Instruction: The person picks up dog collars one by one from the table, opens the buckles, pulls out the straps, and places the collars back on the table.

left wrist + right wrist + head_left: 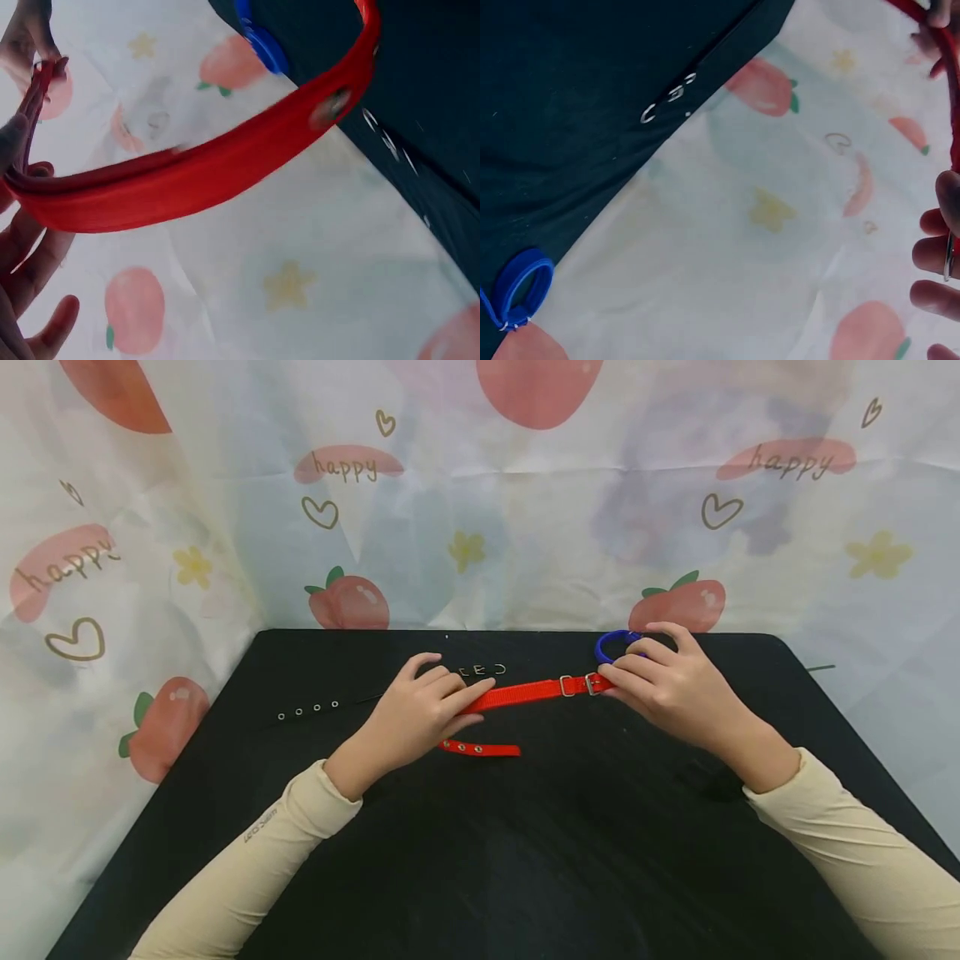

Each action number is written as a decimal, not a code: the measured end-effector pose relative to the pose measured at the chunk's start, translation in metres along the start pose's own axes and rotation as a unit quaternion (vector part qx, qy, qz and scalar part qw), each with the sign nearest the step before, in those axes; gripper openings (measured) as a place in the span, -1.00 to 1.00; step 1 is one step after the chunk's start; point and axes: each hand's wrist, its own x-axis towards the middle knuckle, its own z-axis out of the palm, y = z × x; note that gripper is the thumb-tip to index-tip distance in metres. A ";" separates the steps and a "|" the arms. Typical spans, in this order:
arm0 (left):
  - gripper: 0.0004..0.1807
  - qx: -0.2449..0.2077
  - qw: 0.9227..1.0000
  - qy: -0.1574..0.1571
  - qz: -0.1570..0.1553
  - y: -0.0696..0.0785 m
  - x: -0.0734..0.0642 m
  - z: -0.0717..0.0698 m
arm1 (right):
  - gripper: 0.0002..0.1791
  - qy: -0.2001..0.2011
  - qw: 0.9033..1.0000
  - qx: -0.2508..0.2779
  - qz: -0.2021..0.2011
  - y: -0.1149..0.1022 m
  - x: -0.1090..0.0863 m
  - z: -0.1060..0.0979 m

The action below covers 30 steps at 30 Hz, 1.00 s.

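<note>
A red pet collar [525, 695] is stretched between both hands above the black table. My left hand [416, 714] pinches the strap between thumb and fingers, and its tail with metal eyelets [478, 749] hangs below that hand in a loop. At the other end my right hand [671, 693] pinches the strap beside the metal buckle [591, 684]; a metal ring [567, 686] sits next to the buckle. In the left wrist view the strap [202, 180] curves away from the left fingers. The right wrist view shows the right fingers [934, 255] at the buckle end.
Behind the right hand a coiled blue collar [602, 649] lies near the table's back edge. A black collar, marked by its eyelets [317, 707] and metal fittings [480, 670], stretches behind the left hand. A printed cloth [465, 502] hangs behind the table [480, 860].
</note>
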 end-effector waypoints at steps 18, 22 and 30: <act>-0.50 0.065 0.996 -0.065 -0.006 -0.079 -0.095 -0.036 | -0.66 -0.049 0.999 0.008 0.011 0.031 -0.006 0.075; -0.53 0.069 0.993 -0.090 -0.010 -0.088 -0.120 -0.025 | -0.71 -0.095 0.995 0.018 0.005 0.025 -0.005 0.104; -0.55 0.104 0.980 -0.171 -0.010 -0.101 -0.150 0.015 | -0.79 -0.186 0.982 -0.004 -0.034 0.016 -0.001 0.166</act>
